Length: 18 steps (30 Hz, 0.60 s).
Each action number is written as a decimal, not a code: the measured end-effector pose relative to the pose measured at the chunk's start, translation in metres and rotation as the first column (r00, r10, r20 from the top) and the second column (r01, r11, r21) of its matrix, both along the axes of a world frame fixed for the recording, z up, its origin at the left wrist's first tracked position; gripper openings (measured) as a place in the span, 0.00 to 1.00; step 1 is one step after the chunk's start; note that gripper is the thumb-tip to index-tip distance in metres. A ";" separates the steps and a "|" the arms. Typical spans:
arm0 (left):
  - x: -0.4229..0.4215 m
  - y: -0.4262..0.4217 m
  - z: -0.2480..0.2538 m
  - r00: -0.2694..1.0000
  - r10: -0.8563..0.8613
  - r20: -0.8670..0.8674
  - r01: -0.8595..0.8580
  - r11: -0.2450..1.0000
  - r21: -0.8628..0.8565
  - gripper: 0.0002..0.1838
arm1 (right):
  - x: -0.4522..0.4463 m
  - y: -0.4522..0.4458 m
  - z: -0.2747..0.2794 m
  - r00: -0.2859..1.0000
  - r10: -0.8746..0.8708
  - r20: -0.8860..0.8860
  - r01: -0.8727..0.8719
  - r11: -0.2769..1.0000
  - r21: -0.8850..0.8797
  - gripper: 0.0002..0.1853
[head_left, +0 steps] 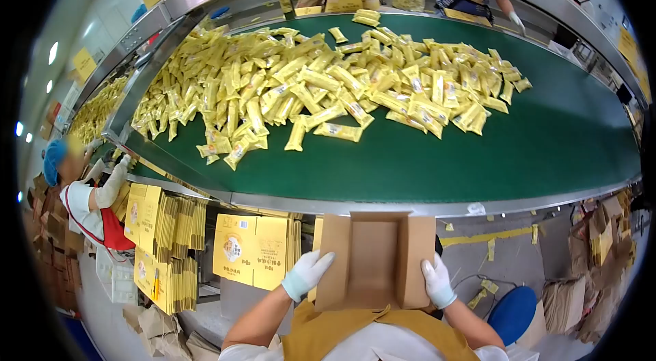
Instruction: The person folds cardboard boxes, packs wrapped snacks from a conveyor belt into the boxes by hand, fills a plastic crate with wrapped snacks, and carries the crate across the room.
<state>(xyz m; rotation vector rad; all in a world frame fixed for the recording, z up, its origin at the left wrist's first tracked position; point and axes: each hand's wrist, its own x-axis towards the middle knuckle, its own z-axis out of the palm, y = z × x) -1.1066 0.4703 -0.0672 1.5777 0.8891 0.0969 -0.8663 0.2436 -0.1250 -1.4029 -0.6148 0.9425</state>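
An open cardboard box (pixel 373 258) is held in front of my body, its flaps spread and its brown inside bare. My left hand (pixel 308 275), in a white glove, grips the box's left side with the thumb on the flap. On the opposite side my right hand (pixel 438 281), gloved too, holds the right flap in the same way. Just beyond the box runs a green conveyor belt (pixel 519 163) with a heap of yellow wrapped snack packets (pixel 314 81) on it.
Stacks of flattened yellow cartons (pixel 253 248) stand left of the box. A co-worker in a red apron (pixel 113 224) is at far left; other people work across the belt. A blue stool (pixel 512 314) sits at lower right, near brown paper bags (pixel 566 303).
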 end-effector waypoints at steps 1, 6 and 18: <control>-0.008 -0.003 -0.018 0.992 0.112 0.056 -0.108 0.991 -0.078 0.22 | -0.004 0.000 -0.022 0.999 -0.037 -0.022 0.037 0.999 -0.001 0.25; 0.027 -0.036 -0.085 0.973 0.206 0.103 -0.230 0.879 0.417 0.26 | -0.019 0.035 -0.094 0.926 -0.086 0.367 0.152 0.976 -0.154 0.22; 0.001 0.348 0.000 0.442 0.881 -0.167 -0.314 0.327 0.891 0.38 | 0.310 0.232 -0.010 0.230 0.011 0.973 0.381 0.919 -0.100 0.25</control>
